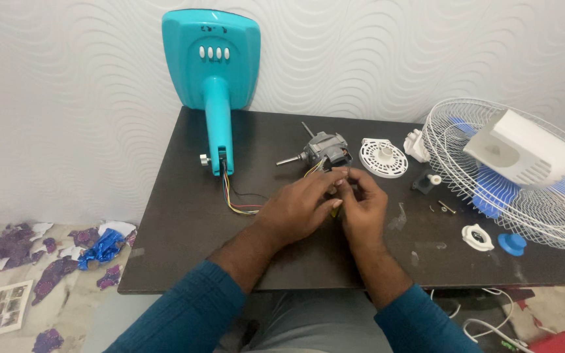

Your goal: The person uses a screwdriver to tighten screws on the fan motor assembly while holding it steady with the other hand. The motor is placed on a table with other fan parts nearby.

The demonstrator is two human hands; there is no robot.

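Both hands meet at the middle of a dark table [184,222]. My left hand [299,206] and my right hand [363,206] pinch thin wires [243,204] between their fingertips, close to a grey fan motor [325,151] with a metal shaft. The coloured wires run left from the hands into the neck of a turquoise fan stand [216,98], which lies on the table with its base leaning on the wall. What exactly sits between the fingertips is hidden.
A white round grille disc [383,157] lies right of the motor. A white wire fan guard [511,173] with blue blades and a white housing fills the right side. Small white and blue caps [511,244] and screws lie near it. Torn paper litters the floor at left.
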